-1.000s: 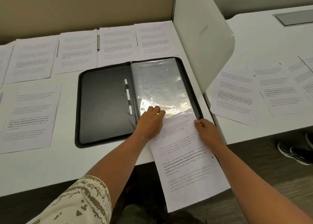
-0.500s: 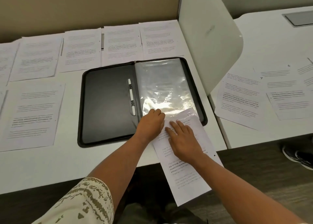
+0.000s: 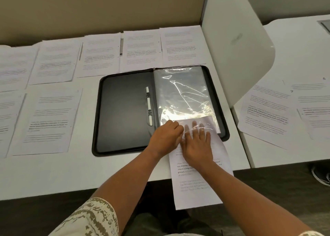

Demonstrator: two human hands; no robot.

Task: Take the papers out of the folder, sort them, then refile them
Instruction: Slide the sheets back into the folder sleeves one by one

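A black zip folder lies open on the white desk. Clear plastic sleeves fill its right half. A printed sheet sticks out of the bottom of the top sleeve and hangs over the desk's front edge. My left hand pinches the sleeve's lower edge at its left side. My right hand lies flat on the sheet, its straight fingertips inside the sleeve under the plastic.
Several printed sheets lie in rows behind and left of the folder. A white divider panel stands at the right. More sheets lie on the neighbouring desk beyond it. A shoe shows on the floor.
My right hand went from the sheet's right edge onto its face and pushed it further up into the sleeve. My left hand stayed at the sleeve's lower edge.
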